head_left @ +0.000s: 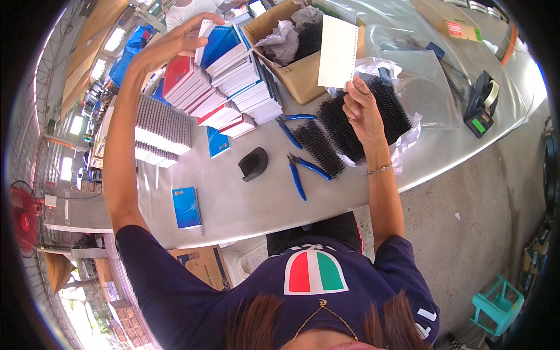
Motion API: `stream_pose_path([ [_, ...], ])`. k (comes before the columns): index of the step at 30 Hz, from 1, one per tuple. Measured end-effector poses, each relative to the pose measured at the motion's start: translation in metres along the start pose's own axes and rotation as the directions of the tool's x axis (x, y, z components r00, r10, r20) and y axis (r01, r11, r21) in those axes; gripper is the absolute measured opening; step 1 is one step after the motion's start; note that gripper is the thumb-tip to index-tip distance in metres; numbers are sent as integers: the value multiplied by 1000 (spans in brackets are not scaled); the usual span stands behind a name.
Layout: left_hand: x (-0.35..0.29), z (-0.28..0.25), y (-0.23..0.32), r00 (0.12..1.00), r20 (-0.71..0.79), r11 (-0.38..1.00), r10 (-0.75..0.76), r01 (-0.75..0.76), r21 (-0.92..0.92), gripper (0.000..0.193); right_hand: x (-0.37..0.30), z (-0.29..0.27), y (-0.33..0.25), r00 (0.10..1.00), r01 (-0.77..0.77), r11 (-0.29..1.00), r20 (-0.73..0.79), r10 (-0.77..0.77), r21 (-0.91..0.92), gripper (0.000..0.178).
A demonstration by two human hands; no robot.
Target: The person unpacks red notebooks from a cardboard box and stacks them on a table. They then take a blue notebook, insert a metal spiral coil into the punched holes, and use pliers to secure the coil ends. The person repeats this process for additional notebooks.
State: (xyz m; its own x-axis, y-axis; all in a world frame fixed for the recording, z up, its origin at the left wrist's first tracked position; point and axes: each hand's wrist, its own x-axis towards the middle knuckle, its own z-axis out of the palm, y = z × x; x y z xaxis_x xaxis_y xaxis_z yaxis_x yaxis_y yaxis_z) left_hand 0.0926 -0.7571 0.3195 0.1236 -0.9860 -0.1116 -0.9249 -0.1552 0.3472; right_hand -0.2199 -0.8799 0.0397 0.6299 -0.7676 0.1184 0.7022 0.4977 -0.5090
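Note:
My right hand (363,102) is closed on the lower edge of a white notepad block (338,52) and holds it upright. A row of punched holes runs down the block's right side. My left hand (184,38) reaches to the tall stacks at the far left. Its thumb and fingers close around the edge of a blue-covered notepad (221,42) on top. Beside it lies a stack of red-covered notepads (185,76). Below my right hand, a bundle of black spiral coils (388,119) rests on crumpled paper.
Two blue-handled pliers (302,175) lie mid-table, near a black curved piece (254,164). A spiral-bound blue notebook (186,207) sits near the front edge. A cardboard box (300,79) with crumpled paper stands at the back. A tape dispenser (483,104) is at right; a person (189,11) is beyond the table.

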Motion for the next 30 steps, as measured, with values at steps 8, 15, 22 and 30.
stream_pose_path([
  [8,6,1,11,983,58,965,174,-182,187,61,1,-5,-6,887,-326,846,447,119,423,33],
  [15,10,3,-8,978,64,921,196,-207,330,55,-3,-3,-5,883,-319,847,457,103,425,39],
  [22,28,5,16,987,92,950,134,-154,273,76,-6,-4,-11,903,-269,888,418,98,372,38],
  [30,-6,-1,46,955,253,967,155,-199,159,64,-2,-6,-6,875,-298,899,468,124,320,34],
])
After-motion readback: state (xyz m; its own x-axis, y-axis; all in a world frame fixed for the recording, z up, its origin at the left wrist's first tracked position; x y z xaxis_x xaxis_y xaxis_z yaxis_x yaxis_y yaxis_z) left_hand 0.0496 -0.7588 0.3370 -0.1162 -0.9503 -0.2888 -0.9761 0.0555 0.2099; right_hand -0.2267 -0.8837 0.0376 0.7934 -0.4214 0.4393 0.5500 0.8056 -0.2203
